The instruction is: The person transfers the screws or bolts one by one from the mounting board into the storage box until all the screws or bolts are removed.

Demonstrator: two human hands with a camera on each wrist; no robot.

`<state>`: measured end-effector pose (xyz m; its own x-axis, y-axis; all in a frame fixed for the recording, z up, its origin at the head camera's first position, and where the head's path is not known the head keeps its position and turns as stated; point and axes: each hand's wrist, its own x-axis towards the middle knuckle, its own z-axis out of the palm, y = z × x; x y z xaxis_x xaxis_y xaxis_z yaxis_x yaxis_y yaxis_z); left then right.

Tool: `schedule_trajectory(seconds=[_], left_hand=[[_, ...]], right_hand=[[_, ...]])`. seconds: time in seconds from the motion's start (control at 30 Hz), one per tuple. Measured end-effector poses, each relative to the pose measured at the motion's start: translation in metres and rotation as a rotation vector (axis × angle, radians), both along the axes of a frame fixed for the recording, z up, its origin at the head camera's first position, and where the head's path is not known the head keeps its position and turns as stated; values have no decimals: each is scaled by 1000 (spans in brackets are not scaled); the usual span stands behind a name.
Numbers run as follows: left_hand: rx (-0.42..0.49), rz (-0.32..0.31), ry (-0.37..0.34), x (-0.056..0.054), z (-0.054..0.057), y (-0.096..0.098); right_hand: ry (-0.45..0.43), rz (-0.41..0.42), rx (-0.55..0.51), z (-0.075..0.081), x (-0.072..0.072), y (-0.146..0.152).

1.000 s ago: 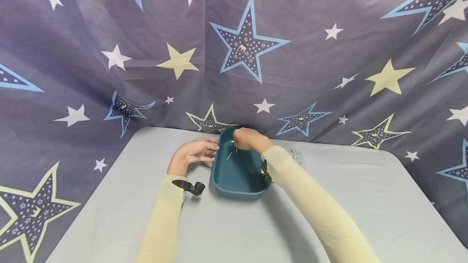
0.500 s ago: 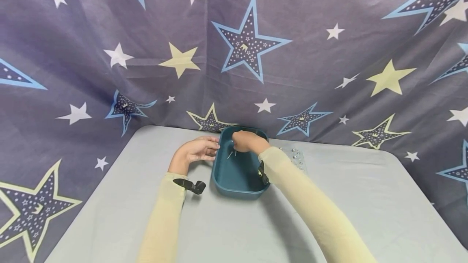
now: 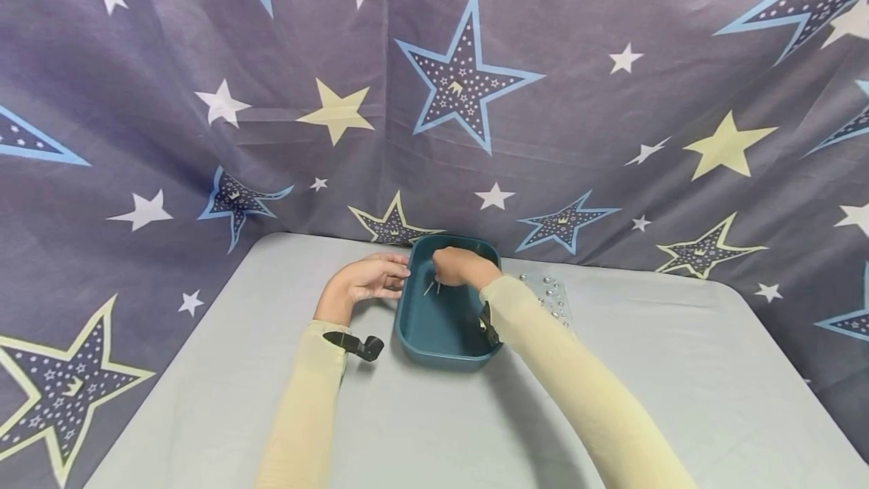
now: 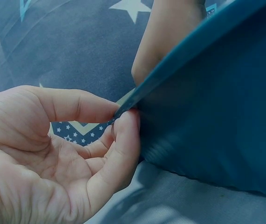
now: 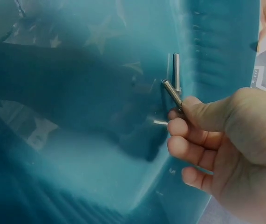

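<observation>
A deep teal plastic tub (image 3: 444, 357) with rounded corners stands on the table. My left hand (image 3: 370, 278) is at its left side; in the left wrist view thumb and index finger pinch its rim (image 4: 170, 58). Inside the tub, toward the far left, is my right hand (image 3: 458, 266). Thumb and fingertips of that hand (image 5: 221, 135) pinch a threaded metal screw (image 5: 172, 93), its free end sticking out. Close behind it, along the tub's side, lies a second slim metal piece (image 5: 177, 70). A short shiny bit (image 5: 160, 122) shows near the fingertips.
Right of the tub, partly behind the right sleeve, a clear sheet with several small round silvery pieces (image 3: 551, 293) lies on the grey-covered table (image 3: 679, 361). A star-patterned curtain (image 3: 577, 134) hangs right behind the table's far edge.
My right hand has shifted slightly toward me inside the tub, the screw now nearer the loose metal piece. My left hand stays at the rim. More of the clear sheet shows.
</observation>
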<state>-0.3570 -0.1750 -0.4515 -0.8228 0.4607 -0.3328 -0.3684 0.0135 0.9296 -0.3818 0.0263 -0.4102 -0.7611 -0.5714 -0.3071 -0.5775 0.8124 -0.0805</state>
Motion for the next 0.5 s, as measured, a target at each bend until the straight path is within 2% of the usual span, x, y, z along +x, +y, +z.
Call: schedule_trajectory(seconds=[0.5], left_hand=[[-7,17,-14,-1,-1,0]], right_hand=[[-1,-21,-32,-6,-1,-3]])
